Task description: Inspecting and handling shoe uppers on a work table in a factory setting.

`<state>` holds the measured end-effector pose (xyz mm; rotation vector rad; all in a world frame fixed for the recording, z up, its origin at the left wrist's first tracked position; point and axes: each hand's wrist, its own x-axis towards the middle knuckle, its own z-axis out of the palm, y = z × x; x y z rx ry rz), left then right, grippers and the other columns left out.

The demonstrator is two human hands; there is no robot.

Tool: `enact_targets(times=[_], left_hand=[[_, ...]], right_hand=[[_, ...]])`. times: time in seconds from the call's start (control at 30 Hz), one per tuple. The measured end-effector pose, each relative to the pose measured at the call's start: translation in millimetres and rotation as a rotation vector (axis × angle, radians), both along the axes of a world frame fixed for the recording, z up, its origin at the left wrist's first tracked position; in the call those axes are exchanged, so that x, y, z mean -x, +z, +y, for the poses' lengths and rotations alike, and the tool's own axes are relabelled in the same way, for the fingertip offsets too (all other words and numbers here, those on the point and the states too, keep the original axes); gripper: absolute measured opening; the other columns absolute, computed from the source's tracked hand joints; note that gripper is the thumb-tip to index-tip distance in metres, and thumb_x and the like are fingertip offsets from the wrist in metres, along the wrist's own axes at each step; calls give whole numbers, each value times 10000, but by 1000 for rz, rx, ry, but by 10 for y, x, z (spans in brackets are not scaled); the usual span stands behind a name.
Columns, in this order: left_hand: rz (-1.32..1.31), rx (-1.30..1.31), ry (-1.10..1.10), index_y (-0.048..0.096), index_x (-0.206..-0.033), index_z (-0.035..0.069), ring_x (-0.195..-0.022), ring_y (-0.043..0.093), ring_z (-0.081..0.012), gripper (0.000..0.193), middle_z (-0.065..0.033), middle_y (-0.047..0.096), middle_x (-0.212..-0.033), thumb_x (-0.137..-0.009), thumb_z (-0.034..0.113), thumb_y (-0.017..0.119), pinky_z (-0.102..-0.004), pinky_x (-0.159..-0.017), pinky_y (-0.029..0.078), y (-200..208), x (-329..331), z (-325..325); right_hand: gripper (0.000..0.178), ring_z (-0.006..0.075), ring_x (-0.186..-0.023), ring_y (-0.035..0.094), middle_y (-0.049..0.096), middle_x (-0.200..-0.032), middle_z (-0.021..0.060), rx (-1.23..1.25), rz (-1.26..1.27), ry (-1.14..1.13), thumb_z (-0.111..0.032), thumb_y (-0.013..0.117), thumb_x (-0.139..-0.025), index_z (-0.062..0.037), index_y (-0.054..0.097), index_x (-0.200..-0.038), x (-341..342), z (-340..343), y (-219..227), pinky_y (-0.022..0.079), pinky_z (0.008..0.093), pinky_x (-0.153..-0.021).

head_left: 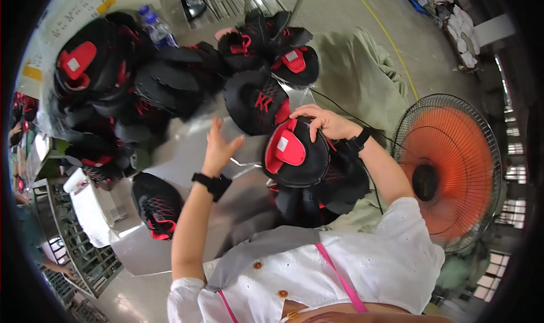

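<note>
My right hand (327, 123) grips the top edge of a black shoe upper (309, 167) with a red lining, its fingers curled over the rim. A white label shows on the red inside. My left hand (220, 148) is raised over the shiny metal tabletop (195, 144), fingers spread and nothing in it. Just beyond the held piece lies another black upper (252, 104) with red lacing. More dark uppers (345, 178) are stacked under and beside the held one. A single upper (156, 204) with red stitching rests on the table left of my left forearm.
Piles of black-and-red uppers (170, 82) crowd the table's far and left sides, near a plastic bottle (156, 28). A large caged fan (447, 170) with orange blades stands close on my right. Green-grey cloth (357, 68) drapes beyond the table. A metal rack (79, 232) stands left.
</note>
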<state>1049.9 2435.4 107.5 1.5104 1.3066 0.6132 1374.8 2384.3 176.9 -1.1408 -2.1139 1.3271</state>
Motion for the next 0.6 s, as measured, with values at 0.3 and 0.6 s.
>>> enact_targets(times=[0.3, 0.6], left_hand=[[-474, 265, 154, 426, -1210, -48, -992, 554, -195, 503, -141, 571, -1120, -794, 96, 668, -294, -887, 427, -308, -571, 283], [-128, -1085, -340, 594, -945, 94, -1007, 563, -352, 256, -153, 584, -1110, -690, 79, 586, -427, -856, 439, 810, -207, -218]], right_hand=[[265, 242, -1237, 383, 440, -1322, 53, 127, 82, -195, 155, 580, -596, -70, 643, -721, 20, -156, 4, 318, 336, -1013], [255, 238, -1169, 463, 471, -1266, 95, 12, 197, -310, 143, 623, -630, -56, 599, -787, 192, -336, 461, 374, 318, -952]])
